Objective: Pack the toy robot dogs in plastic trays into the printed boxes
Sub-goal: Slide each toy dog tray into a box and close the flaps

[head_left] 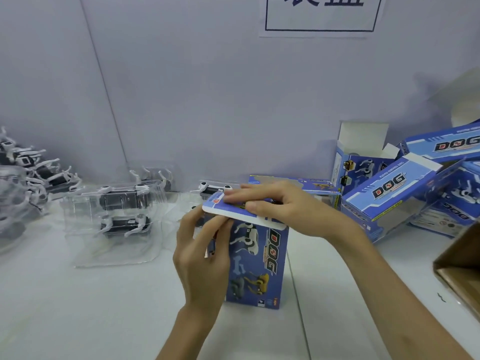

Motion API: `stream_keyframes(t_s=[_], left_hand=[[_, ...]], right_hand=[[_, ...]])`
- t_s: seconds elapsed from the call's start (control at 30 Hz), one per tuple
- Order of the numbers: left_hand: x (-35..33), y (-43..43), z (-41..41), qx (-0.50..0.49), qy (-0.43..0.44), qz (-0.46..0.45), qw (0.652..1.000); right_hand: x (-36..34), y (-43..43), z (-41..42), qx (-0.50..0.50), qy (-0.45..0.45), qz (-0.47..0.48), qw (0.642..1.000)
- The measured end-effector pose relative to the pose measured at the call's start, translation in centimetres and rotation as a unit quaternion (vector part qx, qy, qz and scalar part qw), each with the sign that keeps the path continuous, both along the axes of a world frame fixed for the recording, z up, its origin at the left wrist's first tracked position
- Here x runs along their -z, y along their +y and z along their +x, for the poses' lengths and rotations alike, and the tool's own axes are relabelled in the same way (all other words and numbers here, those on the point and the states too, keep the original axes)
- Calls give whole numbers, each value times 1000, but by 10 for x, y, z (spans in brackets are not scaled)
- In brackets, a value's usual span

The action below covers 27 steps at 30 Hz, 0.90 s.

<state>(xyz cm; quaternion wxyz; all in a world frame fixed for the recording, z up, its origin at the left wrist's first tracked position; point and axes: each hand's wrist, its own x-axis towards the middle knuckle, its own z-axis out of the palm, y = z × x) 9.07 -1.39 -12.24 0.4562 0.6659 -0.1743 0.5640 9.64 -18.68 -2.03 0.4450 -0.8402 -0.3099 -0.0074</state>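
A blue printed box (259, 266) stands upright on the white table in the middle of the view. My left hand (202, 258) grips its left side, fingers wrapped around the front edge. My right hand (275, 203) lies flat on the box's top flap (233, 214) and presses it down. Clear plastic trays (122, 211) holding black-and-white toy robot dogs lie to the left of the box. What is inside the box is hidden.
More toy dogs (28, 172) are heaped at the far left. Several printed boxes (389, 193) lie piled at the right, one standing open (361, 154). A brown carton corner (459, 266) juts in at the right edge. A wall sign (322, 14) hangs behind.
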Motion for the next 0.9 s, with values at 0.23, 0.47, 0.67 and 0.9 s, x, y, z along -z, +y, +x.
stream_keyframes(t_s=[0.23,0.47,0.67,0.9], left_hand=[[0,-25,-22,211,138,-192,949],[4,-39,-20,147,264,-116,946],[7,-38,-20,146,241,-86,956],[11,-43,-27,127,239,-117,956]], right_hand=[[8,10,-4,68,-58,-28,996],[5,16,-4,87,-64,-27,994],[3,15,-6,71,-15,-2,997],[-4,8,-9,71,7,15,997]])
